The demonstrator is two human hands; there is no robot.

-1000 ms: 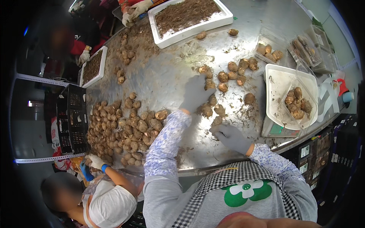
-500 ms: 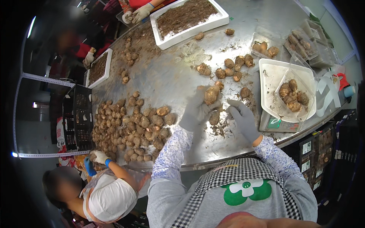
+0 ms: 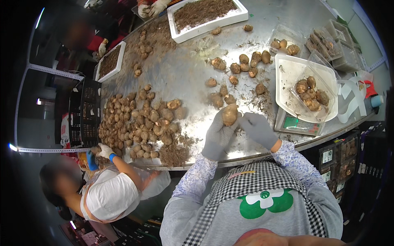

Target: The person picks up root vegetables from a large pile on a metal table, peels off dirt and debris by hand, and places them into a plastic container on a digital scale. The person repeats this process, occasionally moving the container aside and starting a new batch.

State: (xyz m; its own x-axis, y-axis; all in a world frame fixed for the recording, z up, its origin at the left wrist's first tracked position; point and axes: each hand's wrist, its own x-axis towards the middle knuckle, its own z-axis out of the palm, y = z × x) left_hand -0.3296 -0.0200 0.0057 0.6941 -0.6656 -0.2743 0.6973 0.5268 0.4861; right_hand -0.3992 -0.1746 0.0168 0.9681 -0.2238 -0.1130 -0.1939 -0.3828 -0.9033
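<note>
A brown taro (image 3: 230, 115) is held up in my gloved left hand (image 3: 217, 138), its fingers wrapped round the root from below. My gloved right hand (image 3: 260, 129) is close against the taro's right side, fingers drawn together; whatever they pinch is hidden. Just beyond my hands lie a few more taros (image 3: 216, 99), with a looser group of taros (image 3: 243, 67) farther off. To the right, a scale (image 3: 296, 124) bears a white tray (image 3: 283, 96). A clear plastic box holding several taros (image 3: 313, 102) sits in that tray.
A big heap of taros (image 3: 143, 123) covers the table's left side, with root scraps (image 3: 174, 153) beside it. White foam trays of soil (image 3: 207, 30) stand at the back. Clear boxes (image 3: 324, 43) are stacked far right. A co-worker (image 3: 111, 192) handles taros at left.
My left hand has come nearer with a taro, and my right hand has closed in beside it. Several taros now lie beyond my hands, where fewer lay before. Root scraps by the heap are uncovered.
</note>
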